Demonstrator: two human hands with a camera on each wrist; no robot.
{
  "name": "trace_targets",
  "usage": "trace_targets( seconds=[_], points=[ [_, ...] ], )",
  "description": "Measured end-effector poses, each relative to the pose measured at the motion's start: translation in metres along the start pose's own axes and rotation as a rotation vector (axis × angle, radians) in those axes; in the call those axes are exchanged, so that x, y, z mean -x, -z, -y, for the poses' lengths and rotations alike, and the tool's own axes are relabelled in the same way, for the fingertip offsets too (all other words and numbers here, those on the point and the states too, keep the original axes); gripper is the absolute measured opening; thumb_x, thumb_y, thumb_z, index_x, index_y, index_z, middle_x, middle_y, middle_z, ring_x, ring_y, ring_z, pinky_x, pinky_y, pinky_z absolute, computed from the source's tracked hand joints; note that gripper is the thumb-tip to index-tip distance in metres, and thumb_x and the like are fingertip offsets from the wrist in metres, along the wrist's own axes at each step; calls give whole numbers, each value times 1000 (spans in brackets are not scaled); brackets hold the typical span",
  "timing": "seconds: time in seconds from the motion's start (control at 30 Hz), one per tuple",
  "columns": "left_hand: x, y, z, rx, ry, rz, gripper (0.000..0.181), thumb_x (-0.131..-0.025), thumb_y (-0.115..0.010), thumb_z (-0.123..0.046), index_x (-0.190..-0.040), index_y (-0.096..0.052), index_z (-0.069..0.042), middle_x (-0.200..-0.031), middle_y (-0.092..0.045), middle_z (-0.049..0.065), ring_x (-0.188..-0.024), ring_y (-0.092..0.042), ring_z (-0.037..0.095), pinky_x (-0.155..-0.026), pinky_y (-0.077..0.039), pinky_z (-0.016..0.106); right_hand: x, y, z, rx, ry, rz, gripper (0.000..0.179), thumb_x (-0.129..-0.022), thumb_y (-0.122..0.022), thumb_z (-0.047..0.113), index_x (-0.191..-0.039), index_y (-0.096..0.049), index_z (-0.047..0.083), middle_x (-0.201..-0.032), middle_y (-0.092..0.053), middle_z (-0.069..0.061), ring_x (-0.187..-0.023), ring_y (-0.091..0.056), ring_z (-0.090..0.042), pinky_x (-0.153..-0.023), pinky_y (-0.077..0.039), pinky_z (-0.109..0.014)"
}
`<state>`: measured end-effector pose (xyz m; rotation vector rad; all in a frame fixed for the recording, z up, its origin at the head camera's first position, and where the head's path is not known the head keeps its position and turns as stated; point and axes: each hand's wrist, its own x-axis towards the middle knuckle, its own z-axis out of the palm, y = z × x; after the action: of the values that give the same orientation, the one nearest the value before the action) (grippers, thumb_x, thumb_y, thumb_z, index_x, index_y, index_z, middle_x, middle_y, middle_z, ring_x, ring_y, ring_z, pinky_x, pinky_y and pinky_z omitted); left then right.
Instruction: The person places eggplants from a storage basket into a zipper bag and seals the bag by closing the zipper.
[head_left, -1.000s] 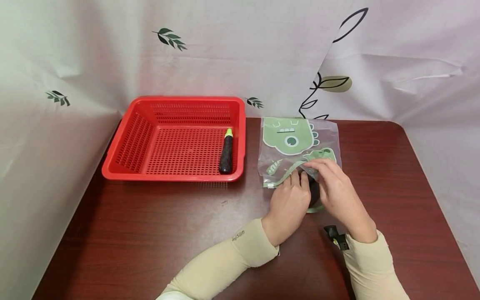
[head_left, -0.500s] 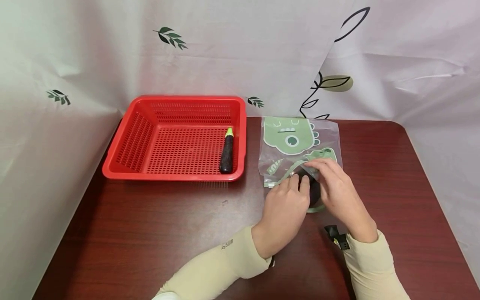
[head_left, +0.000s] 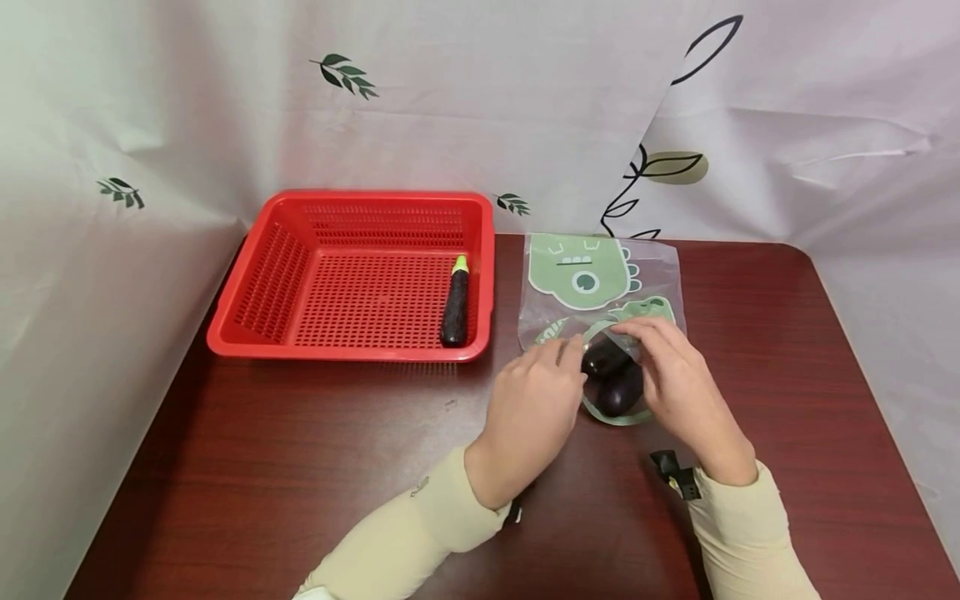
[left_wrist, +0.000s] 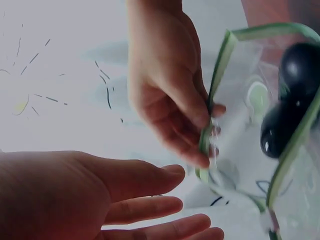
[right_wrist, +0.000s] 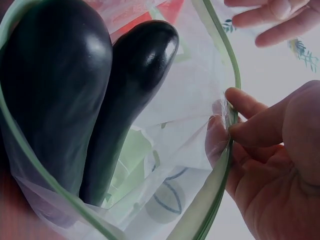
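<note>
1. Inside the bag (head_left: 600, 312) are two eggplants, side by side: a broad eggplant (right_wrist: 57, 100) and a slim eggplant (right_wrist: 137, 75), as they look from the right wrist. That much of the bagging seems done.
2. The bag lies on the table, its mouth gaping toward the person. The green rim (right_wrist: 227, 52) is parted, so sealing appears to be left.
3. The right hand (head_left: 686, 396) pinches the rim between thumb and fingers, holding one side of the mouth up.
4. The left hand (head_left: 532, 408) is near the mouth, fingers extended and grasping nothing; the left wrist view shows it apart from the rim.
5. A third eggplant (head_left: 454, 308) lies in the basket (head_left: 352, 353), along its right side. If it belongs with the others, bagging it also remains; I judge the work partway along.
6. Around these are the table (head_left: 337, 450) and a leaf-print cloth (head_left: 420, 108) behind.
</note>
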<state>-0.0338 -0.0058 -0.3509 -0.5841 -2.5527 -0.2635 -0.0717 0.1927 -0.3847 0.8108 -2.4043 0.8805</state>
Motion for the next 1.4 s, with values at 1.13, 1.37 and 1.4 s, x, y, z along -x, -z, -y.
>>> trace_targets(
  seconds=[1.13, 1.37, 1.4],
  points=[
    [-31, 32, 98, -18, 247, 236, 38, -84, -80, -19, -118, -69, -3, -90, -69, 15, -64, -68, 38, -51, -54, 47, 1, -1, -2, 6, -20, 20, 48, -81, -51, -26, -119, -66, -1, -116, -64, -13, -113, -59, -29, -101, -39, -22],
    [-43, 43, 110, -19, 254, 340, 45, -83, -82, -18, -122, -68, -2, -94, -70, 17, -72, -68, 41, -56, -55, 50, 0, -1, -3, 14, -22, 30, 46, -82, -51, -25, -119, -65, -2, -116, -64, -14, -114, -59, -30, -102, -39, -23],
    [-45, 45, 111, -24, 248, 343, 42, -83, -82, -18, -119, -69, -2, -93, -70, 17, -73, -68, 42, -56, -55, 51, 1, -1, -3, 17, -25, 33, 46, -82, -51, -25, -119, -65, -2, -116, -64, -14, -114, -59, -29, -102, -39, -24]
  ],
)
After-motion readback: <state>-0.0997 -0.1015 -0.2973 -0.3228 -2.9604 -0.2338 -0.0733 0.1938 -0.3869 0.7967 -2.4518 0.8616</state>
